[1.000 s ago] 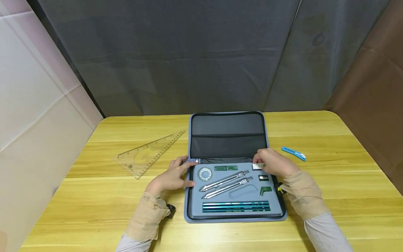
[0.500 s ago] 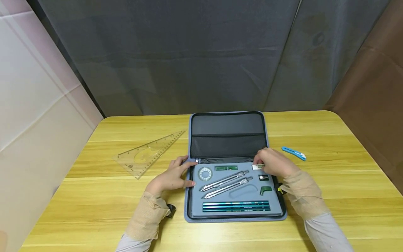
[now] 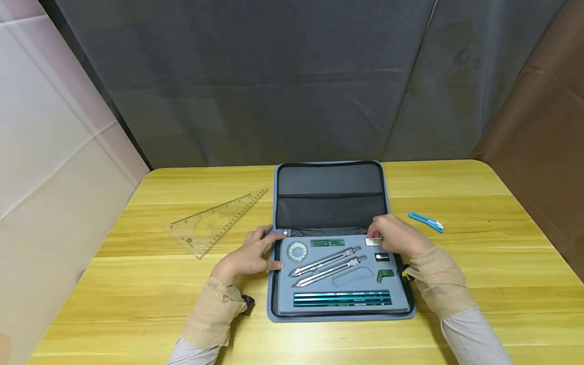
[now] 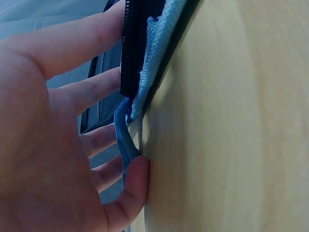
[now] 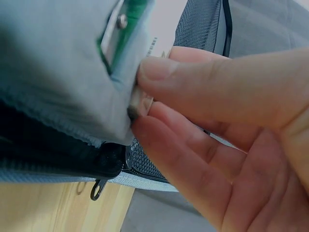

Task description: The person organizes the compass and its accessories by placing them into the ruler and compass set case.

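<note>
A: Grey foam lines the near half of the open case, and each tool sits in its own cut-out, so nothing slides about. The case lies flat on the yellow wooden table, its lid folded back toward the far side.

B: What are the hands doing?

A: The left hand lies against the case's left edge, fingers fairly straight, thumb on the table. In the left wrist view the fingers press the zip edge and curl round nothing. It looks like bracing, so the case stays put.

B: And the right hand?

A: The right hand is at the far right corner of the foam, thumb and fingers pinching a small white eraser that sits in or just above its slot. In the right wrist view the thumb presses it from one side and a fingertip from the other.

B: What else is there?

A: Two compasses lie slantwise mid-tray, with three pencils along the near edge. A clear set square lies on the table to the left; a blue knife lies to the right.
</note>
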A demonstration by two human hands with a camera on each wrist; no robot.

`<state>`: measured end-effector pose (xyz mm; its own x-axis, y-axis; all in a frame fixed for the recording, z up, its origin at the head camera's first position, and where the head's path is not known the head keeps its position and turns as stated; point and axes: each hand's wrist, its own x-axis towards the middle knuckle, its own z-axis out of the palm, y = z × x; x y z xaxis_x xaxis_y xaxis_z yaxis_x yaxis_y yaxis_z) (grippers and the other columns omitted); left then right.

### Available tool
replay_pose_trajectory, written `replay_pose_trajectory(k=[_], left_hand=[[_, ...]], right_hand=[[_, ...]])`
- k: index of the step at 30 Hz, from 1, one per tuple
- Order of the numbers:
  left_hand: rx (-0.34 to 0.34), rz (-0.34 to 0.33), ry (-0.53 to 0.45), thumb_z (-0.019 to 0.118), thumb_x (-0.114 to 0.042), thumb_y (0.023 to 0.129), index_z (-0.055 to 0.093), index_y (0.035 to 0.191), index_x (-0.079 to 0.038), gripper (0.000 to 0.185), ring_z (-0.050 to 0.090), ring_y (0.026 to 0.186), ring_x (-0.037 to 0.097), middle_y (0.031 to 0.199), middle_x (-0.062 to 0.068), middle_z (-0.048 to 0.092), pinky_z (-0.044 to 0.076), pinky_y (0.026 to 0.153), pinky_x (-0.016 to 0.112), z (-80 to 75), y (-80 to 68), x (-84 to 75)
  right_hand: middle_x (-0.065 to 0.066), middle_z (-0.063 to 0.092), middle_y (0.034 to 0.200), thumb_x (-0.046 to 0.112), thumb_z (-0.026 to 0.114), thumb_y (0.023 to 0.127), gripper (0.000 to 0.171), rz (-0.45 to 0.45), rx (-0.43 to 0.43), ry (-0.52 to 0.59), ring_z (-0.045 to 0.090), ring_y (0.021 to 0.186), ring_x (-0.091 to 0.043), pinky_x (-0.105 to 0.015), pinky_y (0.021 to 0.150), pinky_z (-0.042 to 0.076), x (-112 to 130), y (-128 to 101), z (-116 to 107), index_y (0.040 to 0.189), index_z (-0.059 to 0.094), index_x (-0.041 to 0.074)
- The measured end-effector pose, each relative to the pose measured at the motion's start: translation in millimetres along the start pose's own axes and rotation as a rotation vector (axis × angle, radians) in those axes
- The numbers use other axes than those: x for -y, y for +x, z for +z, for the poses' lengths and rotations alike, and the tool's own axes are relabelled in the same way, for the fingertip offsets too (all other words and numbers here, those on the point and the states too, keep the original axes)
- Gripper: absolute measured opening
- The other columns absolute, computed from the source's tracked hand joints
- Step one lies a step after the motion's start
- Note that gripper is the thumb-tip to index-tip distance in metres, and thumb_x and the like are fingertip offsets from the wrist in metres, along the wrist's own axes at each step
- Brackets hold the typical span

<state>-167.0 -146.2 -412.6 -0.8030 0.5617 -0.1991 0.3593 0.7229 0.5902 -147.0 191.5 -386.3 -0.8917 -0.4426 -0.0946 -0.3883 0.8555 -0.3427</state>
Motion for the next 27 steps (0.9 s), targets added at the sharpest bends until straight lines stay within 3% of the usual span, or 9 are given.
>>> replay_pose_trajectory(k=[8, 17, 27], left_hand=[[-0.002, 0.002, -0.001, 0.069, -0.031, 0.079, 0.045, 0.132, -0.019, 0.060, 0.018, 0.129, 0.039, 0.147, 0.018, 0.015, 0.024, 0.099, 0.058, 0.8, 0.3, 0.0], [-0.004, 0.003, -0.010, 0.070, -0.031, 0.078, 0.046, 0.132, -0.019, 0.060, 0.018, 0.129, 0.039, 0.147, 0.018, 0.015, 0.024, 0.099, 0.058, 0.7, 0.3, -0.9], [-0.003, 0.004, -0.007, 0.069, -0.031, 0.079, 0.045, 0.132, -0.019, 0.060, 0.018, 0.129, 0.039, 0.147, 0.019, 0.015, 0.024, 0.099, 0.058, 0.4, 0.4, 0.2]], right_hand=[[-0.002, 0.055, 0.073, -0.016, 0.062, 0.070, 0.023, 0.013, 0.014, -0.002, 0.051, 0.066, -0.014, -0.026, 0.060, 0.047, 1.2, -0.1, -0.3, 0.081, 0.072, 0.002], [-0.004, 0.060, 0.073, -0.016, 0.061, 0.070, 0.022, 0.017, -0.032, 0.018, 0.051, 0.064, -0.014, -0.025, 0.057, 0.046, 0.9, -0.2, 1.2, 0.075, 0.069, 0.004], [-0.005, 0.060, 0.072, -0.015, 0.060, 0.070, 0.020, -0.040, -0.061, -0.020, 0.053, 0.064, -0.012, -0.024, 0.057, 0.047, 0.9, -0.8, 1.6, 0.073, 0.071, 0.002]])
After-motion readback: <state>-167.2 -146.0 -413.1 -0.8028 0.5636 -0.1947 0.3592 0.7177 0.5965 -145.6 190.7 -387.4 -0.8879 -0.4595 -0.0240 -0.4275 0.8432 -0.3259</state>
